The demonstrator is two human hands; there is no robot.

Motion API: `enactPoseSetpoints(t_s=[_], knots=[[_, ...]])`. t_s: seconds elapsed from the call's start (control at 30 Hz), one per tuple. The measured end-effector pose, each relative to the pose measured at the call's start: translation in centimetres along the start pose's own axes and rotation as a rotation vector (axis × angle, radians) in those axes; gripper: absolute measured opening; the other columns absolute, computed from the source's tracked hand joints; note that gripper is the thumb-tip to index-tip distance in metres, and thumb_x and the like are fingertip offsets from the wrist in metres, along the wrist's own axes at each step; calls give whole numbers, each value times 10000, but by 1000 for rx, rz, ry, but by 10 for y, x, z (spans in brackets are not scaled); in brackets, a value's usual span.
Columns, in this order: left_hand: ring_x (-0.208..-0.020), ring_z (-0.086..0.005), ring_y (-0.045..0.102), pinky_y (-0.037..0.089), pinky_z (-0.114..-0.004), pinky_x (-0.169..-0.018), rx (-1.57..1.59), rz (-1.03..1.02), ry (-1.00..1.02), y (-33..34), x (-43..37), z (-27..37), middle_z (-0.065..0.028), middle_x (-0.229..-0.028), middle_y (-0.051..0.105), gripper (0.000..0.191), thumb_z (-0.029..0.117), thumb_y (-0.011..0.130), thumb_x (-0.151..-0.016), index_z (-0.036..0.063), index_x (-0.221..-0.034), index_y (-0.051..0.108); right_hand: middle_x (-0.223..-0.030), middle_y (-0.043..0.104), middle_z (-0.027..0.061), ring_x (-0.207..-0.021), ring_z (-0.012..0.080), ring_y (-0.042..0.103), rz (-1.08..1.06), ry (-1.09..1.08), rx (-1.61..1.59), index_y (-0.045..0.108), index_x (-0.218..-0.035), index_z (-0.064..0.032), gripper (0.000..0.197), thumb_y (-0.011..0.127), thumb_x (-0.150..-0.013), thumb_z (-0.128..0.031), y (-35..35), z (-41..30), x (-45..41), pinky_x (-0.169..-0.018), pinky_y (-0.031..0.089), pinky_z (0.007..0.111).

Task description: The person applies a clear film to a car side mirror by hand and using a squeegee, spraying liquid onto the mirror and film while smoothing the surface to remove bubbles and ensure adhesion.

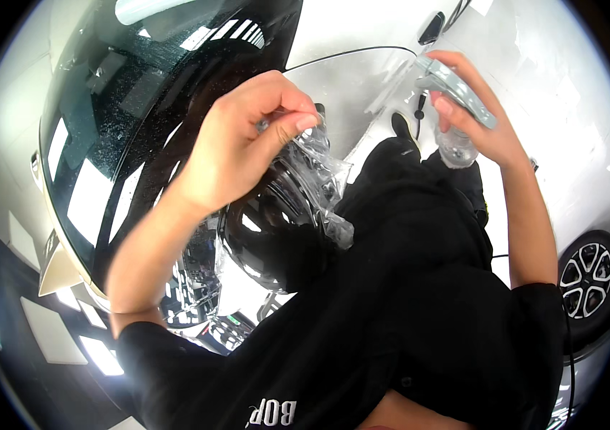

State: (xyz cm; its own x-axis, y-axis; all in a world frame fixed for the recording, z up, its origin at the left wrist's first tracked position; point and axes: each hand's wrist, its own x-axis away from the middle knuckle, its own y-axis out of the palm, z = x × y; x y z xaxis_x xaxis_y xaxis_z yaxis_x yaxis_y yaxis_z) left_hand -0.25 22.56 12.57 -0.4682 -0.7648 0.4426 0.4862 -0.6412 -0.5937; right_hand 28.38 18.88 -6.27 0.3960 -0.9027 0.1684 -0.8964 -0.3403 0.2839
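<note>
A crumpled piece of clear plastic film (323, 177) hangs from my left hand (245, 134), pinched between thumb and fingers. Behind and below the film is the glossy black housing of a car's wing mirror (272, 220). Whether the film touches the housing I cannot tell. My right hand (471, 102) holds a clear spray bottle (455, 148) by its neck, below a grey trigger head (458, 88). The nozzle points up and to the left, near the car's white side panel (353, 70). Dark window glass (138, 91) with fine droplets or specks lies beyond my left hand.
A door handle (432, 28) is on the white bodywork at the top. At the right is a car wheel (587, 279) with a spoked rim. My shoe (401, 126) stands on the pale floor beside a thin black cord (419, 114). Lights reflect in the glossy surfaces.
</note>
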Motion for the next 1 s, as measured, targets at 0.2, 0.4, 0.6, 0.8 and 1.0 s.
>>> enactPoseSetpoints(t_s=[0.2,0.4,0.6,0.8,1.0], knots=[[-865,-93,592,505,-241,-824,152,-141,-299,2,10,-2,-10,-1051,634,459,322,783,-973,16,-1303,694,-1078,652,35,-1008,165,622,-215,-219,154,706,-1224,-46,338,706,-1021,-316,33,10,-4,-883,502,322],[-725,-101,637,516,-268,-707,50,-256,-293,28,-22,3,-50,-772,725,336,334,778,-948,7,-1014,819,-1028,679,67,-991,196,637,-323,-152,173,706,-1164,0,383,721,-1006,-348,40,7,-8,-922,495,334],[-813,-94,688,545,-268,-753,217,163,-50,40,-25,-7,-58,-882,782,184,174,734,-985,19,-1041,817,-1028,707,81,-1013,199,646,-393,17,175,711,-1178,-3,432,747,-981,-386,33,15,-6,-932,492,329],[-877,-99,653,525,-267,-795,213,-28,-122,36,-24,-20,-49,-964,734,385,327,746,-1006,-4,-1201,737,-1033,739,118,-1012,220,671,-340,-14,183,731,-1214,-14,483,781,-952,-416,43,26,1,-939,507,339],[-918,-112,642,514,-286,-853,-48,-233,-410,13,30,-26,-19,-972,687,272,268,675,-1059,18,-1093,777,-1189,742,99,-1117,178,669,-516,32,98,696,-1293,-7,416,792,-961,-239,67,27,-11,-967,528,333]])
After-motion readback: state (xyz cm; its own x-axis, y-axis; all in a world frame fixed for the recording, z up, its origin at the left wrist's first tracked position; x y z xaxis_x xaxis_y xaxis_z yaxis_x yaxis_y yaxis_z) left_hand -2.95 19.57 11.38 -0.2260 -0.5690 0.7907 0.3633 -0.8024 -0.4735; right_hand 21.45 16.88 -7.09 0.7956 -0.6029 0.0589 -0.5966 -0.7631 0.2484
